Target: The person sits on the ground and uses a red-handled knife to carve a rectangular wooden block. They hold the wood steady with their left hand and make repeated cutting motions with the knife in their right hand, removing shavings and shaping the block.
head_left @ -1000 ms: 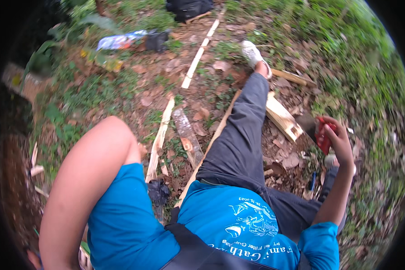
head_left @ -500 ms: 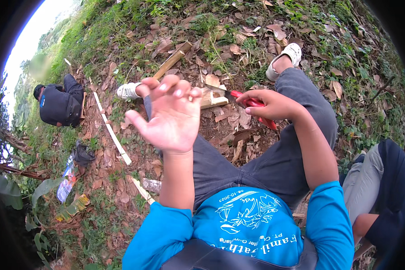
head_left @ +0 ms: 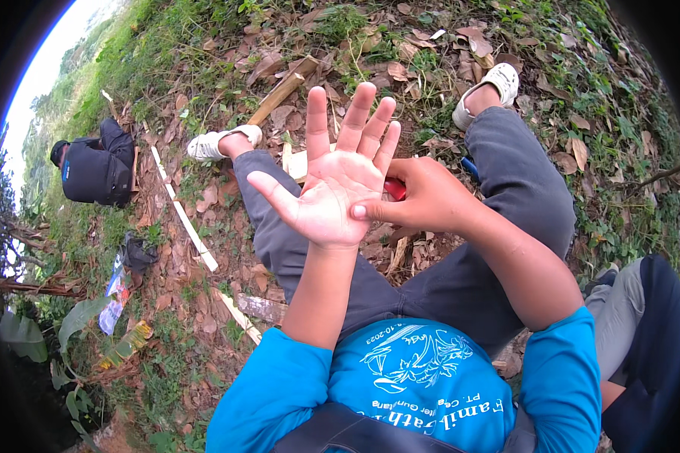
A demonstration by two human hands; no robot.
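Observation:
My left hand is held up with its palm facing me and all fingers spread, holding nothing. My right hand is curled around a red-handled bladed tool. Only a small red part of that tool shows; my hands cover the rest. The right thumb presses on the heel of the left palm. Behind the left hand, between my legs, a pale piece of cut wood is partly visible.
A split bamboo piece lies beyond my left shoe. Long pale strips lie on the leafy ground at left. A crouching person is far left, another person's leg close at right. A blue object shows beside my right knee.
My left hand has straightened its half-curled fingers and turned its palm fully up. My right hand has moved left and closer, bringing the red-handled tool with it, and its thumb now touches the left palm.

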